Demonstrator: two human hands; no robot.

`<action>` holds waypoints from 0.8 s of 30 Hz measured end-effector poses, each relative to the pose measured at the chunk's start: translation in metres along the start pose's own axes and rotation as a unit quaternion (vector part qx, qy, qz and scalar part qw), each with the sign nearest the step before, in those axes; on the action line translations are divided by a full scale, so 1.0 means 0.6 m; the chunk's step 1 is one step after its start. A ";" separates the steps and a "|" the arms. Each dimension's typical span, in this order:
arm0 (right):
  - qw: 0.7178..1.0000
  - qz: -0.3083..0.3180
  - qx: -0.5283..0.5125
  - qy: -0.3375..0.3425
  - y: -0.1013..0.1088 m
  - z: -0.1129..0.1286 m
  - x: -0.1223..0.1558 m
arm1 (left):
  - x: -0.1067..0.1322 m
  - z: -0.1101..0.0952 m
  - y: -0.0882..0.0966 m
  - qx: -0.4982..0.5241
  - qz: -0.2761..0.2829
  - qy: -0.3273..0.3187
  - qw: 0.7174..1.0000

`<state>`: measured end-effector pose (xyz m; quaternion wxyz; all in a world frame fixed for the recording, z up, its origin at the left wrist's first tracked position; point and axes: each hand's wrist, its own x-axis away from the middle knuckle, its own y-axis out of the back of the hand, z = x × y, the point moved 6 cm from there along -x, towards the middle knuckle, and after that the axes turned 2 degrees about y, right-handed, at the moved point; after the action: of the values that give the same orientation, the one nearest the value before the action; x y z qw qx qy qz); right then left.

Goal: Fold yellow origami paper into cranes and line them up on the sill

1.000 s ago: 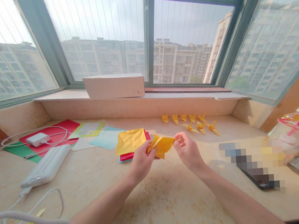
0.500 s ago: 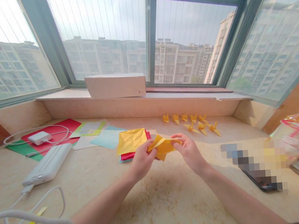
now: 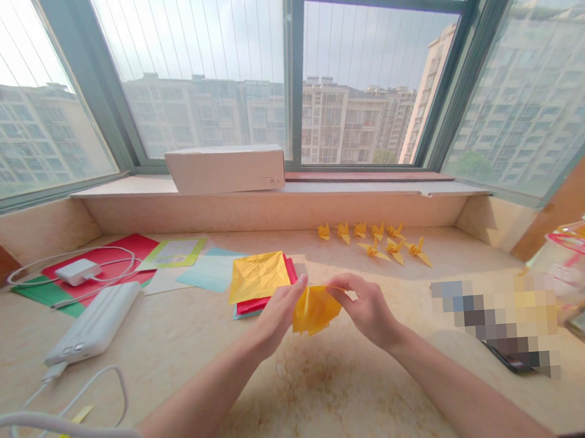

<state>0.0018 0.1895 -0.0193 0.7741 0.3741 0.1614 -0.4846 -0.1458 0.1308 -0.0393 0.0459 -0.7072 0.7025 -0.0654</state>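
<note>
Between my hands is a partly folded sheet of yellow origami paper (image 3: 317, 310), its creased face turned toward me. My left hand (image 3: 280, 315) grips its left edge, the thumb along the top corner. With thumb and fingers my right hand (image 3: 366, 307) pinches the upper right corner. Just behind my left hand lies a stack of square paper, a creased yellow sheet (image 3: 259, 276) on top and red paper (image 3: 252, 306) below. Several folded yellow paper cranes (image 3: 375, 250) stand in two rows farther back on the right.
To the left lie a white power bank (image 3: 94, 323), a charger (image 3: 78, 270), looping cables (image 3: 67, 428) and coloured sheets (image 3: 210, 268). A phone (image 3: 512, 357), partly blurred out, and drink containers (image 3: 581, 272) are on the right. A white box (image 3: 226, 170) rests on the window ledge.
The yellow paper has been turned and lowered a little, so a broader creased face now hangs below my fingers. Both hands have shifted their hold on it.
</note>
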 end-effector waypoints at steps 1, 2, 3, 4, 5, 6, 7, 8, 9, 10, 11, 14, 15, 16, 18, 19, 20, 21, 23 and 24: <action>1.000 0.003 -0.001 0.007 -0.002 0.001 0.002 | 0.002 0.003 -0.004 -0.005 0.001 0.012 1.000; 1.000 0.003 -0.003 0.010 -0.004 0.002 0.004 | 0.004 0.005 -0.008 -0.004 0.003 0.024 1.000; 1.000 0.000 -0.006 0.010 -0.005 0.001 0.006 | 0.006 0.007 -0.013 0.000 0.007 0.034 0.999; 1.000 -0.004 -0.010 0.007 -0.004 0.000 0.007 | 0.008 0.008 -0.019 0.009 0.016 0.041 0.999; 1.000 -0.007 -0.015 0.002 -0.004 -0.001 0.008 | 0.010 0.007 -0.025 0.020 0.030 0.047 0.998; 1.000 -0.008 -0.022 -0.004 -0.004 -0.003 0.009 | 0.012 0.006 -0.031 0.032 0.044 0.050 0.997; 0.999 -0.010 -0.029 -0.011 -0.003 -0.004 0.009 | 0.014 0.004 -0.036 0.041 0.056 0.051 0.996; 0.999 -0.012 -0.036 -0.018 -0.003 -0.004 0.010 | 0.016 0.001 -0.039 0.046 0.063 0.050 0.996; 0.999 -0.016 -0.042 -0.025 -0.002 -0.004 0.010 | 0.017 -0.001 -0.040 0.048 0.065 0.048 0.996; 0.998 -0.020 -0.048 -0.033 -0.001 -0.005 0.009 | 0.018 -0.003 -0.040 0.045 0.064 0.046 0.996; 0.997 -0.023 -0.053 -0.040 -0.001 -0.005 0.009 | 0.018 -0.004 -0.040 0.040 0.061 0.043 0.996; 0.994 -0.031 -0.081 -0.070 -0.003 -0.008 0.007 | 0.016 -0.003 -0.037 0.012 0.054 0.036 0.998; 0.992 -0.034 -0.093 -0.083 -0.004 -0.010 0.006 | 0.015 -0.002 -0.037 0.001 0.054 0.034 0.998; 0.989 -0.037 -0.107 -0.098 -0.005 -0.013 0.005 | 0.014 -0.001 -0.036 -0.008 0.054 0.031 0.998; 0.982 -0.037 -0.135 -0.124 -0.008 -0.017 0.003 | 0.012 0.000 -0.035 -0.020 0.056 0.025 0.998; 0.979 -0.035 -0.149 -0.136 -0.009 -0.018 0.002 | 0.012 0.001 -0.034 -0.023 0.058 0.023 0.998; 0.974 -0.030 -0.165 -0.149 -0.011 -0.019 0.001 | 0.011 0.000 -0.034 -0.026 0.061 0.021 0.998; 0.969 -0.026 -0.182 -0.162 -0.013 -0.019 0.000 | 0.011 -0.001 -0.034 -0.028 0.064 0.020 0.997; 0.958 -0.014 -0.216 -0.187 -0.016 -0.020 -0.001 | 0.012 -0.004 -0.035 -0.030 0.070 0.019 0.997; 0.954 -0.011 -0.230 -0.194 -0.016 -0.019 -0.001 | 0.013 -0.005 -0.036 -0.028 0.073 0.018 0.997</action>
<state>-0.0058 0.1959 -0.0306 0.8501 0.0833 0.1191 -0.5062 -0.1248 0.1231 -0.0325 0.0175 -0.6538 0.7545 -0.0550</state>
